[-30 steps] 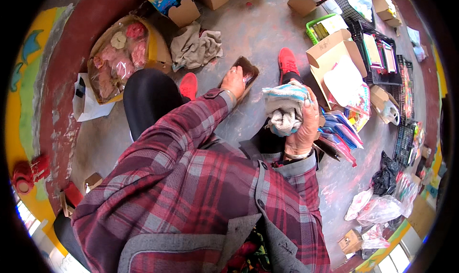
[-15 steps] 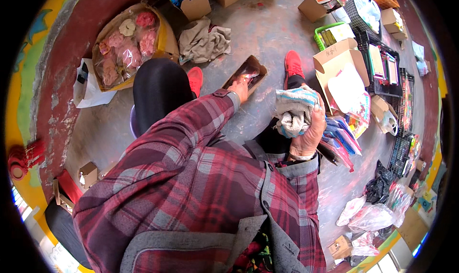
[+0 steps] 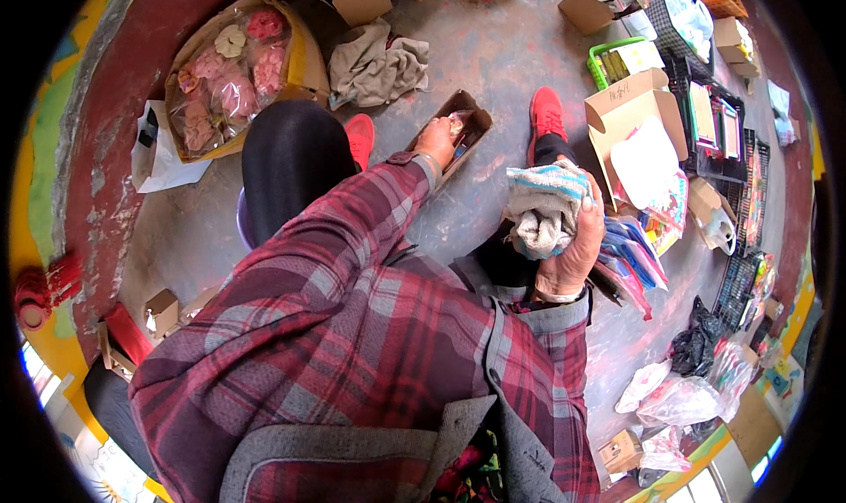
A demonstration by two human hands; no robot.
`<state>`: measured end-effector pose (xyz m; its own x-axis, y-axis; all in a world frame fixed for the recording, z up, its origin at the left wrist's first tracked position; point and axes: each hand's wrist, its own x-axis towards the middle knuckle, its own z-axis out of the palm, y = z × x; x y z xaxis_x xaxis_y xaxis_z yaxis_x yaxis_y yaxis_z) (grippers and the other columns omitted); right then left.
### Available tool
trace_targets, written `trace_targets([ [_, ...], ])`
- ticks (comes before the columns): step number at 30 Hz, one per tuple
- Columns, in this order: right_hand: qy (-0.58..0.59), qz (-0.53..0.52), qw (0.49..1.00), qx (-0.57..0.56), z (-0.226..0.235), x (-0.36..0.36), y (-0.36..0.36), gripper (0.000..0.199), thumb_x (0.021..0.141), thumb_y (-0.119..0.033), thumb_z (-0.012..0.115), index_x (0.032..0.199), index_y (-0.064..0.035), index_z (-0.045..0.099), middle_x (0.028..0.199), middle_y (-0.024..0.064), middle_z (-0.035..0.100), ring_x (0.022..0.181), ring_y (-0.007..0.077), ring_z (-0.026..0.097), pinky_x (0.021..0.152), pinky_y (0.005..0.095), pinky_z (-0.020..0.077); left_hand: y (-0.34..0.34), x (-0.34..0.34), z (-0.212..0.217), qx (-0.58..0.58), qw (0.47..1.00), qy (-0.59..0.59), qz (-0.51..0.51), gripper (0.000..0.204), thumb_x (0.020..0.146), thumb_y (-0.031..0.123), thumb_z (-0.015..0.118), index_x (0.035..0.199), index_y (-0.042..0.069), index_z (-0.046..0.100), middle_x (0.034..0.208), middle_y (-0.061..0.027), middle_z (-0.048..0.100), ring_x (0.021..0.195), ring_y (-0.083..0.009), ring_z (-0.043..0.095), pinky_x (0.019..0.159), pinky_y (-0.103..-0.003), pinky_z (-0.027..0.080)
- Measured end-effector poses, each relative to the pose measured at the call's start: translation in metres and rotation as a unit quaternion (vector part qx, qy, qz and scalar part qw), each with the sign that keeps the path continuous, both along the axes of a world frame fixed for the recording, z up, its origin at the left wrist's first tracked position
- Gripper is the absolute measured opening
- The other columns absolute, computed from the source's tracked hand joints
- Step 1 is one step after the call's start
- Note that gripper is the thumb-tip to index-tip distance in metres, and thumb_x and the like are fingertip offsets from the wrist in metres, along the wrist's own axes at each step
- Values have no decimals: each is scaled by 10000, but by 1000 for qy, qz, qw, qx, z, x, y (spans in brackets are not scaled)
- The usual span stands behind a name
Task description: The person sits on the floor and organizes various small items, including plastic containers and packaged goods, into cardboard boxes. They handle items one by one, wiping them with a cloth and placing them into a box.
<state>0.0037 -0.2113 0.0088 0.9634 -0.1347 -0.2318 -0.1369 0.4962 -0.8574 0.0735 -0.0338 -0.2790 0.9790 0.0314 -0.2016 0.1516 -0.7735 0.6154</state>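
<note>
On the floor between my shoes stands a narrow cardboard box (image 3: 477, 133). My left hand (image 3: 434, 139) reaches into its near left side, with curled fingers whose tips are hidden. Whatever they grip cannot be made out. Beside that hand, in the box, shows a shiny, plastic-wrapped item (image 3: 459, 120) with some red on it. A folded white terry cloth (image 3: 546, 210) with blue stripes is bunched in my right hand (image 3: 577, 244), held above my right leg. Its thumb lies along the cloth's right edge.
An open carton (image 3: 304, 73) of wrapped artificial flowers and a crumpled beige cloth (image 3: 377, 65) lie far left. To the right are an opened cardboard box (image 3: 633, 106), a green basket (image 3: 597, 65), flat plastic packets (image 3: 630, 254), dark crates (image 3: 705, 163) and plastic bags (image 3: 679, 399).
My left hand has moved slightly farther away and turned, its fingers more curled inside the narrow box. My right hand keeps its hold on the cloth, almost unmoved.
</note>
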Motion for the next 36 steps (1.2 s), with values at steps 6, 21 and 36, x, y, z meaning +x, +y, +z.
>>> trace_targets([
  [6,-12,-22,999,43,3,-2,1,456,817,-220,599,1155,60,475,1125,193,572,999,260,586,898,367,465,-3,-5,11,-13,967,130,221,182,834,154,568,958,27,527,940,-231,617,841,-352,626,730,-436,498],
  [21,-4,4,998,57,6,2,4,457,817,-234,607,1142,69,501,1101,185,585,964,247,604,860,353,487,4,1,11,91,975,57,-194,655,775,162,618,1344,40,318,1416,-163,293,1240,-325,376,1021,-384,346],
  [36,27,30,999,22,-6,4,0,510,788,-282,617,1164,21,455,1190,236,506,1016,308,566,888,420,471,-16,26,-45,97,965,172,-174,643,907,382,438,1407,67,184,1415,-230,256,1194,-373,437,990,-412,375],
])
